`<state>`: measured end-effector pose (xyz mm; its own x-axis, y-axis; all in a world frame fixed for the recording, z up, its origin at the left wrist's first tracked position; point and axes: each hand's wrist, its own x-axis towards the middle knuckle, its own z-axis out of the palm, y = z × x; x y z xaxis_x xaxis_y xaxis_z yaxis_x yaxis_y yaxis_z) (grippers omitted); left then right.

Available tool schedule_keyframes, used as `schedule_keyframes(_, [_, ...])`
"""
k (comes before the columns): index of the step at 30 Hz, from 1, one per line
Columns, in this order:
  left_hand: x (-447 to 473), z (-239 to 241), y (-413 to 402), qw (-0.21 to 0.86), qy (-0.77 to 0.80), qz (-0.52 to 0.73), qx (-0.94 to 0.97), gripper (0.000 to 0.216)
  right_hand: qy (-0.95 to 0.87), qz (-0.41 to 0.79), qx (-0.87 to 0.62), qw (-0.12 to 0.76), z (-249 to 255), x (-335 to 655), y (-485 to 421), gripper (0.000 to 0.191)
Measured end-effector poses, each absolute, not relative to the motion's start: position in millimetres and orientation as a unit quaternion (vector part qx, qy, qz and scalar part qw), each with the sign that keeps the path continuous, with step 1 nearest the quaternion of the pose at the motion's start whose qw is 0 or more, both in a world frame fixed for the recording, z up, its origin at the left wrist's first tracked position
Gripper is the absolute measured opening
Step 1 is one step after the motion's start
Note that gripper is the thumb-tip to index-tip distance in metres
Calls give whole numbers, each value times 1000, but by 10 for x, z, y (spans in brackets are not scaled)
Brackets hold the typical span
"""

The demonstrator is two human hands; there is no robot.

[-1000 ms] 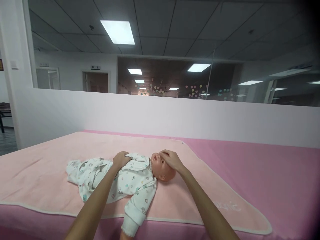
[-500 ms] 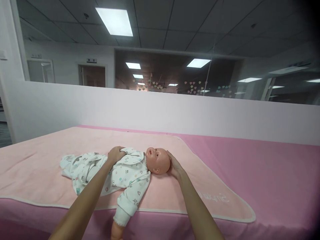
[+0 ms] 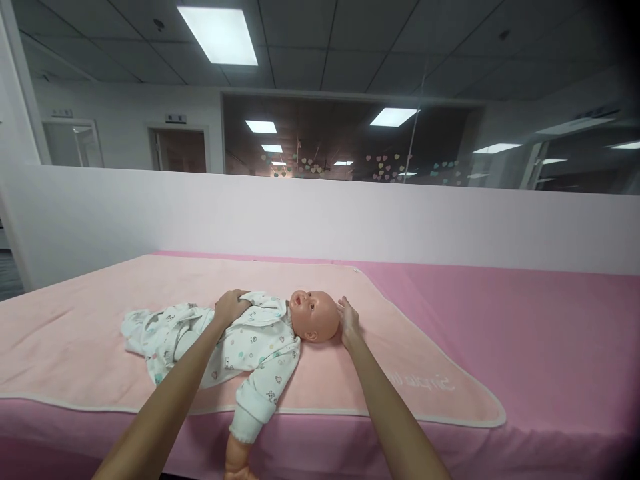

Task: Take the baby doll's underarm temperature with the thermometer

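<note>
Left grip [image 3: 231,308] curled palm-down, right grip [image 3: 348,321] open, fingers extended — both reaching well forward.

Bright ceiling panels, dark vignetted corners

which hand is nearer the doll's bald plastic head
Right. The right hand touches the top of the bald plastic doll head; the left hand rests on the white printed romper over the chest.

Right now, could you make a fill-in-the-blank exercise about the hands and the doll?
The left hand rests on the ____ of the doll.
The right hand touches the top of the doll's ____.
The doll lies face ____ on the blanket.
One doll arm hangs over the ____ of the bed.
Missing words: chest, head, up, edge.
</note>
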<state>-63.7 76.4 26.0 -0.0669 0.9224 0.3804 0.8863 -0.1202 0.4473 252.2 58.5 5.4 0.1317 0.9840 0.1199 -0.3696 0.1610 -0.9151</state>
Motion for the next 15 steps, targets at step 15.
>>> schedule_keyframes(15, [-634, 262, 769, 21, 658, 299, 691, 37, -409, 717, -280, 491, 407, 2271, 332, 49])
